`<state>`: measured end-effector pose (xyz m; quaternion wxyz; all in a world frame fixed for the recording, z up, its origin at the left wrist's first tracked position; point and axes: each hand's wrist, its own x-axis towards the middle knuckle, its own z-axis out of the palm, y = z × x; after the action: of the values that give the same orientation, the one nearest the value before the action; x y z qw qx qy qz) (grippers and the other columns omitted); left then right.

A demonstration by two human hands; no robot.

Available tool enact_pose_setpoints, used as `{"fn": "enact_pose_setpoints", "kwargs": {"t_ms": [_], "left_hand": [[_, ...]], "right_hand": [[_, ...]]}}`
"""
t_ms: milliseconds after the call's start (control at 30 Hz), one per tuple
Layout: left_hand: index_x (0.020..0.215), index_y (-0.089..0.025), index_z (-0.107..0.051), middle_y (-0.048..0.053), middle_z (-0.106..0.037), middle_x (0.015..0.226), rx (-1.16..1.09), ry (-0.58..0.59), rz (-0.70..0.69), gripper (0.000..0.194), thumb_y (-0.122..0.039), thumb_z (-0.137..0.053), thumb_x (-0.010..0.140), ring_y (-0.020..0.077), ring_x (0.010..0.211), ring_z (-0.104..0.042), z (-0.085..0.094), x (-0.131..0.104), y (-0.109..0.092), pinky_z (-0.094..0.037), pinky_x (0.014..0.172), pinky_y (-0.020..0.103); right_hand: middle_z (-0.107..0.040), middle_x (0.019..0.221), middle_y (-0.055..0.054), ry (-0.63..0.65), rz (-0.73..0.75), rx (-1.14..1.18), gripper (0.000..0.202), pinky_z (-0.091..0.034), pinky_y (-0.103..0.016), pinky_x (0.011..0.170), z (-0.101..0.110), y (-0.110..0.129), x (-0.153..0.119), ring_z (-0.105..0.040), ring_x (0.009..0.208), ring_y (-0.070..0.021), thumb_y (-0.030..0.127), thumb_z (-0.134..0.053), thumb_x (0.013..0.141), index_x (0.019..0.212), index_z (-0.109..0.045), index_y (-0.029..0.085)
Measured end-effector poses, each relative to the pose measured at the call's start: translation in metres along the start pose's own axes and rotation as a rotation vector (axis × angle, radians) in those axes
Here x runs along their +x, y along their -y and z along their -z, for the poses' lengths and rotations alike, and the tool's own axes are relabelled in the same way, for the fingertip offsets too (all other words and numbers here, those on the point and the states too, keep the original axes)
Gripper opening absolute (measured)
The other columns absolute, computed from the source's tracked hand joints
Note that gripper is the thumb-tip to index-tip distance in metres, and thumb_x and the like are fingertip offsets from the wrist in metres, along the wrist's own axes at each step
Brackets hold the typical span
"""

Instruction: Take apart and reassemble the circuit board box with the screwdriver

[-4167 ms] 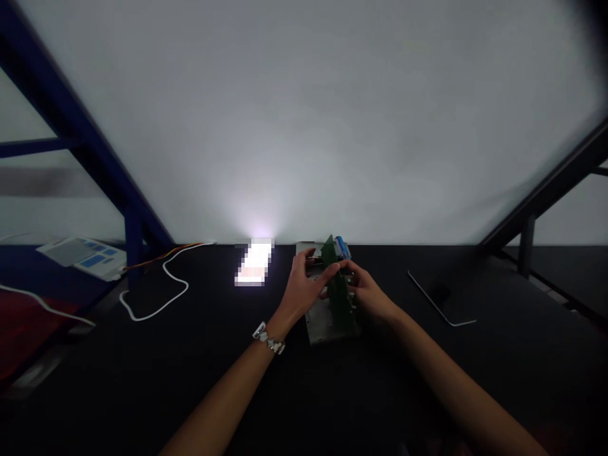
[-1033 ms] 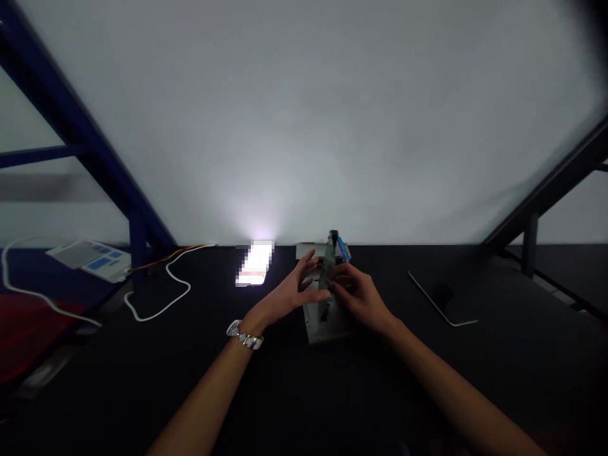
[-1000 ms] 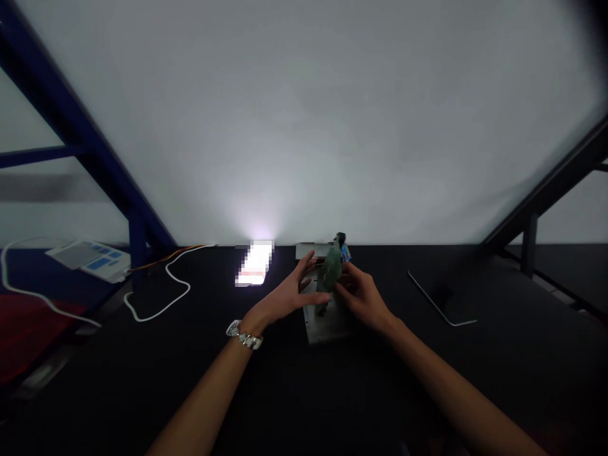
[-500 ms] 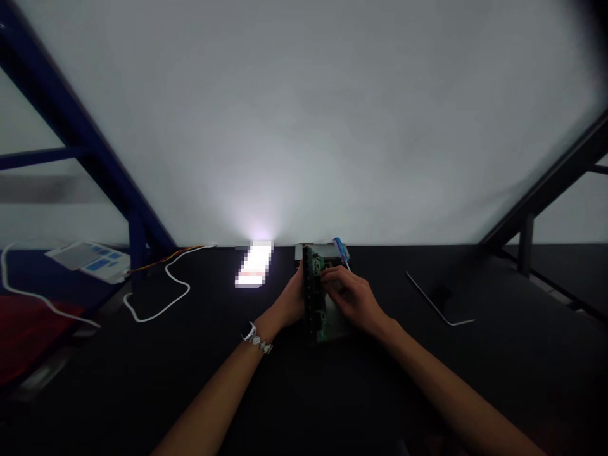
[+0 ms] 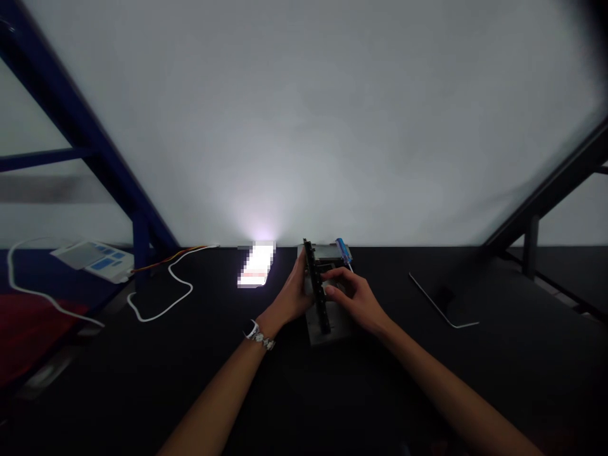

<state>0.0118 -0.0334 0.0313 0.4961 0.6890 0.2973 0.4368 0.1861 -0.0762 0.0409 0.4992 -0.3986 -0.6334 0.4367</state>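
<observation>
A green circuit board (image 5: pixel 317 291) stands on edge, its dark narrow side facing me. My left hand (image 5: pixel 295 292) grips it from the left, with part of the fingers hidden behind it. On the other side, my right hand (image 5: pixel 354 297) has bent fingers and thumb at the board; how firmly they hold it is partly hidden. Under both hands lies a flat grey metal case (image 5: pixel 327 335). A screwdriver with a blue handle (image 5: pixel 342 250) rests at the far right of that case.
Left of the hands a bright, pixelated screen (image 5: pixel 256 266) lies on the black table (image 5: pixel 304 405). A white cable (image 5: pixel 178 297) curls farther left, near a white printed sheet (image 5: pixel 97 259). A bent metal rod (image 5: pixel 430 301) lies to the right. Behind is a pale wall (image 5: pixel 323 126).
The board has turned, so that its green face is now mostly hidden and its edge leans to the left at the top. More of the metal case shows below. Both hands stay at the board.
</observation>
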Motion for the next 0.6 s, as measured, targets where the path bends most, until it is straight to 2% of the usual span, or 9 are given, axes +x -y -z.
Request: {"fn": "enact_pose_setpoints", "kwargs": {"t_ms": [133, 333, 500, 600], "left_hand": [[0.154, -0.026, -0.011, 0.017, -0.046, 0.138, 0.113, -0.011, -0.09, 0.099, -0.022, -0.069, 0.074, 0.0331, 0.122, -0.047, 0.0, 0.001, 0.008, -0.036, 0.106, 0.053], [0.153, -0.035, -0.005, 0.015, -0.026, 0.153, 0.199, 0.001, -0.189, 0.098, -0.017, -0.066, 0.079, 0.0358, 0.129, -0.044, 0.001, 0.002, 0.022, -0.041, 0.103, 0.058], [0.153, -0.038, -0.011, 0.01, -0.014, 0.158, 0.181, -0.006, -0.183, 0.092, -0.018, -0.065, 0.082, 0.039, 0.13, -0.041, -0.006, 0.001, 0.014, -0.046, 0.1, 0.059], [0.152, -0.04, -0.015, 0.01, -0.016, 0.157, 0.14, -0.064, -0.165, 0.085, -0.019, -0.063, 0.084, 0.0364, 0.124, -0.048, -0.008, 0.0, 0.008, -0.049, 0.098, 0.057]], "right_hand": [[-0.064, 0.103, -0.005, 0.012, 0.006, 0.092, 0.031, -0.044, -0.038, 0.093, -0.002, 0.001, 0.003, -0.059, 0.101, -0.022, 0.043, -0.076, 0.075, 0.093, -0.061, 0.023], [-0.062, 0.088, 0.0, 0.002, -0.064, 0.154, 0.04, -0.047, -0.032, 0.076, -0.003, 0.005, 0.003, -0.058, 0.082, -0.0177, 0.042, -0.082, 0.066, 0.083, -0.051, 0.022], [-0.068, 0.104, -0.005, 0.009, -0.153, 0.164, 0.05, -0.05, -0.037, 0.082, 0.002, 0.011, 0.002, -0.064, 0.093, -0.023, 0.039, -0.082, 0.068, 0.111, -0.061, 0.023], [-0.07, 0.105, -0.006, -0.053, -0.173, 0.205, 0.048, -0.053, -0.039, 0.081, 0.005, 0.011, 0.003, -0.066, 0.092, -0.0237, 0.041, -0.077, 0.073, 0.114, -0.063, 0.023]]}}
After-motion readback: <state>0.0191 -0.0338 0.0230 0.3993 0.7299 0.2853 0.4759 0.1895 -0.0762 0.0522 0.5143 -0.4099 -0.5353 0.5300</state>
